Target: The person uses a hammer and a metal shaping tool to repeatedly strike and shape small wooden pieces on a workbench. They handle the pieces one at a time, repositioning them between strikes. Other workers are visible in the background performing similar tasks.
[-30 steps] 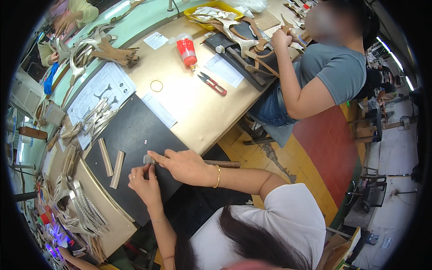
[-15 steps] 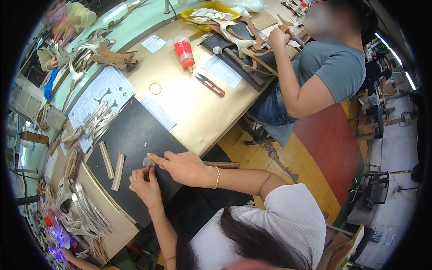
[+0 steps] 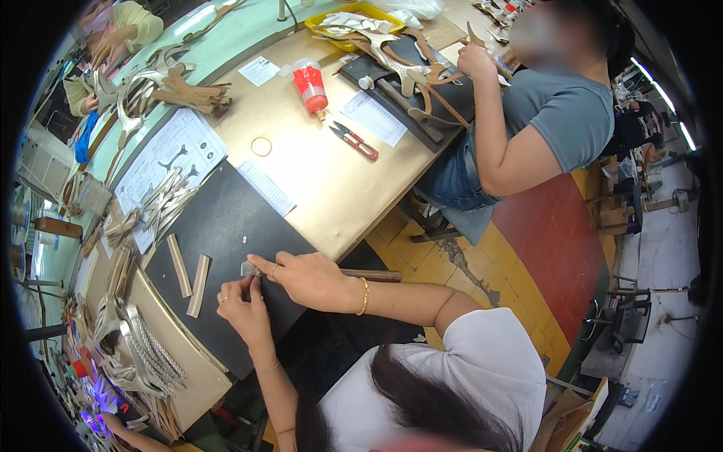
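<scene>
My right hand [image 3: 315, 282] lies over a hammer, gripping it close to the metal head [image 3: 248, 269]. Its wooden handle [image 3: 373, 276] sticks out past my wrist. Right beside the head, the fingers of my left hand [image 3: 242, 307] are pinched together over the black mat [image 3: 218, 233]; whatever they hold is hidden. Two narrow beige-brown strips, one strip [image 3: 179, 265] and another strip [image 3: 199, 286], lie on the mat left of my hands. A tiny pale scrap [image 3: 244, 239] rests just beyond the hammer head.
Bundled pale straps [image 3: 162, 207] and braided straps [image 3: 154, 343] lie at the left. Farther off are a drawing sheet [image 3: 173, 151], a red-labelled bottle [image 3: 309, 87], red-handled snips [image 3: 355, 142] and a yellow basket [image 3: 354, 21]. A co-worker [image 3: 542, 113] sits at the right, handling straps.
My hands and the hammer stay almost still. The co-worker's hand at the right has shifted slightly, with the strap pieces there.
</scene>
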